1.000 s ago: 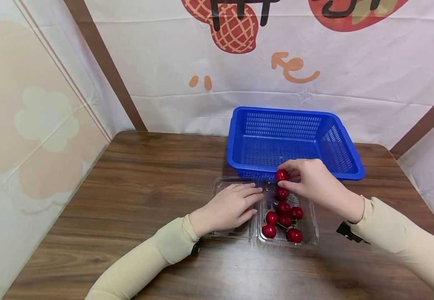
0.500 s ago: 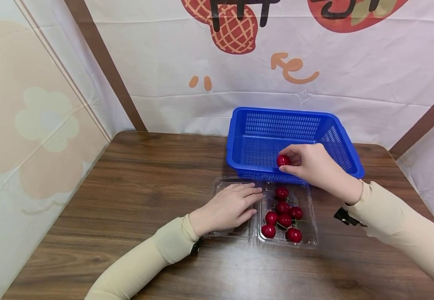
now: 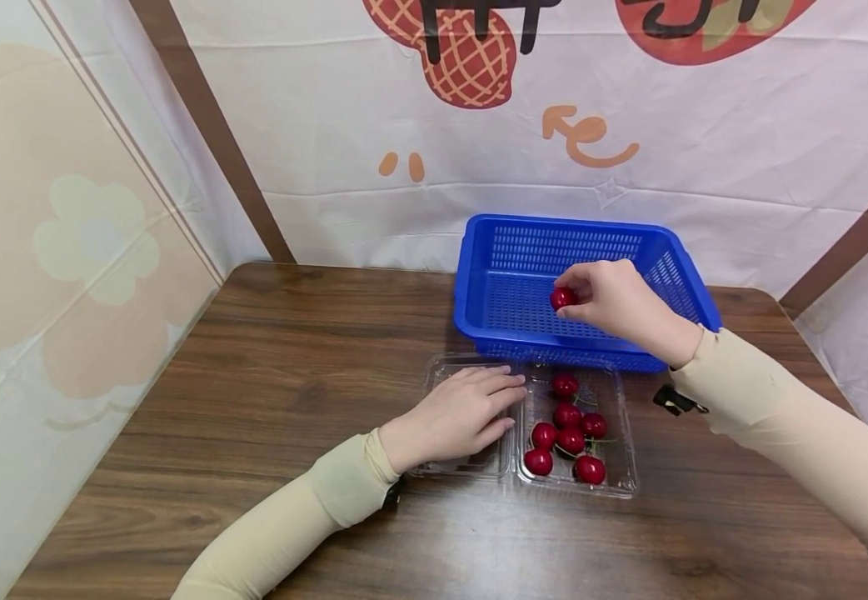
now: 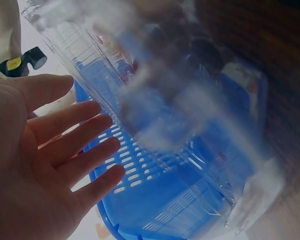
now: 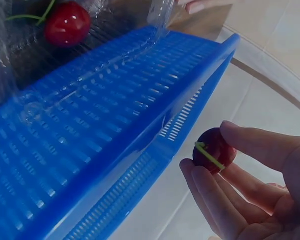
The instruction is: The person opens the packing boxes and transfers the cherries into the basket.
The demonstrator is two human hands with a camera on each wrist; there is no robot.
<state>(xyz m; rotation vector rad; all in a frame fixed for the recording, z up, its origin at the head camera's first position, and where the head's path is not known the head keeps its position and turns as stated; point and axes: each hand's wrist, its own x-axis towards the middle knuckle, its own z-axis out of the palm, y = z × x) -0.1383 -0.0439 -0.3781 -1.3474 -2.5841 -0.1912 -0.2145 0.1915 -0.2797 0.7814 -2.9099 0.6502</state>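
Over the blue basket [image 3: 591, 343], my right hand [image 3: 617, 304] pinches a red cherry [image 3: 563, 297] between thumb and fingertips; in the right wrist view that cherry [image 5: 213, 151] shows a short green stem. My left hand [image 3: 458, 417] lies with straight fingers on the left half of a clear plastic clamshell box [image 3: 625, 467]. Several cherries [image 3: 571, 441] with green stems lie in the box's right half, in front of the basket. In the left wrist view, the left hand's fingers [image 4: 85, 142] are spread against the clear plastic.
The basket stands near the back edge of the brown wooden table [image 3: 291, 375], close to a printed cloth wall [image 3: 329, 108]. Its perforated floor is partly hidden behind the right hand. A black wrist strap piece [image 3: 680, 400] hangs below the right sleeve.
My right hand has lifted a cherry from above the box's far end and carried it away from me, over the basket. The left hand has stayed in place.
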